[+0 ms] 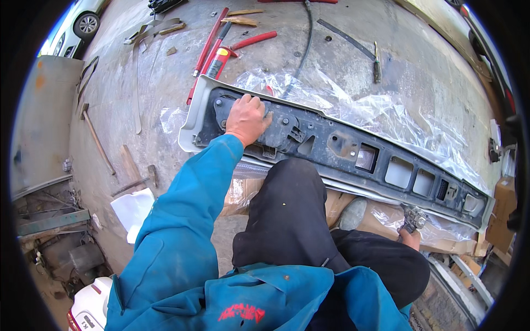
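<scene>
Left hand (248, 117): your fingers (259, 105) spread flat, pressing the dark inner face of the bumper panel (331, 149) near its left end | Right hand (409, 237): fingers closed round a small metal tool (413, 218) below the panel's lower edge | Panel: lies across cardboard boxes (381, 218) on clear plastic sheet (386, 110) | Obstruction: your black-trousered knee (287, 204) against the near edge | Floor beyond: red bars (210, 41), hammer (95, 135).

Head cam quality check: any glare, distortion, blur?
Head view: fisheye bends the bumper panel, black vignette at the corners; daylight glares off the clear plastic sheet; left hand sharp, right hand largely hidden behind the knee.
</scene>
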### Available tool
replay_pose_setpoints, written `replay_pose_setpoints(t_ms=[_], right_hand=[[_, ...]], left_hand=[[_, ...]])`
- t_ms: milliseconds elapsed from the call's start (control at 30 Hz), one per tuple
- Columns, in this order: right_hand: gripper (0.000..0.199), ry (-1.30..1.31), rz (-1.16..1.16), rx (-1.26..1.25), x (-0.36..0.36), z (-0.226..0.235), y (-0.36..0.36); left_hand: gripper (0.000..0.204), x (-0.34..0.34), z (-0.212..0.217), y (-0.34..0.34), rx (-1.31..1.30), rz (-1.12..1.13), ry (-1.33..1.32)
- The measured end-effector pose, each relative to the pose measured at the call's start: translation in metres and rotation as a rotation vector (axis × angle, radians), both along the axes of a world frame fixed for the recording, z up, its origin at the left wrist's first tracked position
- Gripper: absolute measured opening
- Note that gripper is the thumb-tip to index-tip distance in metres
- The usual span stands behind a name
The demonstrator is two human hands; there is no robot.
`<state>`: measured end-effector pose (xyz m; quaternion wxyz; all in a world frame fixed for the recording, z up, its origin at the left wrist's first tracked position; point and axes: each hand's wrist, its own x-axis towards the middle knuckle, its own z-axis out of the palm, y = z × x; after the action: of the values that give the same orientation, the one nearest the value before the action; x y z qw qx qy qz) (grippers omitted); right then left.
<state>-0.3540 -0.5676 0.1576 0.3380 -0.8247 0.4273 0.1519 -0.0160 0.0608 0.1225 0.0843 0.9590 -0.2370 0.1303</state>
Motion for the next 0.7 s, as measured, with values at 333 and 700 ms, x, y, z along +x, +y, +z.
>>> replay_pose_setpoints(t_ms=[333, 700], right_hand=[[0.037, -0.195, 0.554, 0.039, 0.147, 0.106, 0.005], [0.047, -0.200, 0.993, 0.163, 0.417, 0.120, 0.239]], left_hand=[[0.020, -0.001, -0.009, -0.017, 0.166, 0.117, -0.115], [0.007, -0.013, -0.028, -0.046, 0.105, -0.077, -0.044]])
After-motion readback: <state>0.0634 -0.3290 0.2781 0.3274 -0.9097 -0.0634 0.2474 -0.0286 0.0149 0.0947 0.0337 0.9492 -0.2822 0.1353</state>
